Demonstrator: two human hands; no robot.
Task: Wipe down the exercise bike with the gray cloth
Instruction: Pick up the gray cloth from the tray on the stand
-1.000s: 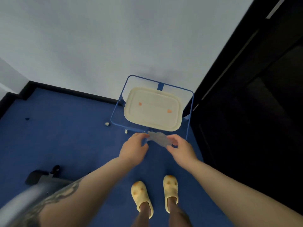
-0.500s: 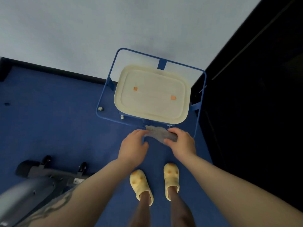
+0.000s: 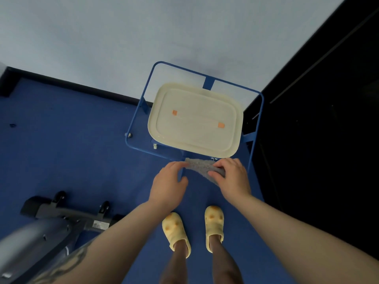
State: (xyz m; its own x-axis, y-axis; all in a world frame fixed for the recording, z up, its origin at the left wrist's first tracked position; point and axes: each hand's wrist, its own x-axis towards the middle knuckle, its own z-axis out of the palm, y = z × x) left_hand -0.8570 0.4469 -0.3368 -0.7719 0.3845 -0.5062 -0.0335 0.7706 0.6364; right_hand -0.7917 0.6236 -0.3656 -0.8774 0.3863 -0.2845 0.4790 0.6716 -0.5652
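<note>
A small gray cloth (image 3: 200, 166) hangs between my two hands, just in front of the cream tray. My left hand (image 3: 168, 184) pinches its left edge with the fingertips. My right hand (image 3: 230, 177) grips its right side, fingers curled over the fabric. The exercise bike (image 3: 47, 224) shows only as a gray body and black base with small wheels at the lower left, well apart from both hands.
A cream tray (image 3: 235, 132) with two orange marks sits on a blue metal frame stand (image 3: 141, 105) against the white wall. A dark cabinet (image 3: 317, 130) fills the right. Blue carpet covers the floor; my feet in yellow clogs (image 3: 176, 228) stand below the hands.
The view has closed in on the tray stand and tipped downward, bringing more of the bike base into sight. Both hands keep hold of the cloth, now nearer the tray's front edge.
</note>
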